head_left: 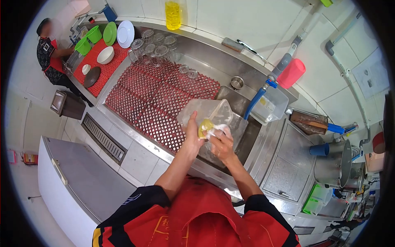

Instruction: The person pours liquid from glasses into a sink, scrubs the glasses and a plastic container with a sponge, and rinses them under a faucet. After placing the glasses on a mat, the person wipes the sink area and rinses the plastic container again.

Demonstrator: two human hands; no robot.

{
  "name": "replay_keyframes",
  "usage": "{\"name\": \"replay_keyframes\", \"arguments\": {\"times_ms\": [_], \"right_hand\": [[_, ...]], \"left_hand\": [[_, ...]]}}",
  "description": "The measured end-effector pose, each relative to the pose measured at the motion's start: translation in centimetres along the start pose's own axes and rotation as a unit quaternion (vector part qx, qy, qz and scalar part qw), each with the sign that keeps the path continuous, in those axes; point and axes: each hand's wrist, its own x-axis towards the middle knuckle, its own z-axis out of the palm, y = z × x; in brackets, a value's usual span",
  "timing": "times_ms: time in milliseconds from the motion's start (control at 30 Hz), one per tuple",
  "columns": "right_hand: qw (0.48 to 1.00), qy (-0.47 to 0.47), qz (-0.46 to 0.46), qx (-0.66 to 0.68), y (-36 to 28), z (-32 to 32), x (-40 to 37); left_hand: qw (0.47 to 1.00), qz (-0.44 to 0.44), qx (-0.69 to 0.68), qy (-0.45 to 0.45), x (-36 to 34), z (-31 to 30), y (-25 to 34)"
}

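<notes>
A translucent plastic container (216,108) is tilted over the sink. My left hand (192,131) grips its near side, thumb pointing up along the wall. Between my two hands is a yellow sponge (204,126) covered with white foam. My right hand (222,144) has bent, foamy fingers and is closed on the sponge, pressing it near the container's rim. Part of the left fingers is hidden behind the sponge and container. The metal sink basin (251,138) lies below and to the right.
Left of the sink, a red perforated mat (144,105) carries several glass mugs (161,52). A blue tap (256,103) reaches over the basin beside another clear container (273,105). Bowls and plates stand on a further mat (117,57), near another person (53,57). A white freezer (78,177) stands behind left.
</notes>
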Motion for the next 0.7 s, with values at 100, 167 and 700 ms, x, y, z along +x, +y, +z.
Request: {"name": "replay_keyframes", "arguments": {"times_ms": [100, 167, 700], "right_hand": [[0.999, -0.019, -0.036, -0.010, 1.1, -0.9, -2.4], [0.999, -0.041, -0.035, -0.010, 1.7, -1.6, -4.2], [0.999, -0.013, 0.036, -0.011, 1.7, -3.1, -5.8]], "left_hand": [[0.997, 0.066, -0.005, 0.030, 3.5, -2.8, -1.5], [0.997, 0.072, 0.025, 0.024, 0.7, -0.1, -1.5], [0.998, 0.013, 0.049, 0.038, -1.6, 3.1, -2.4]]}}
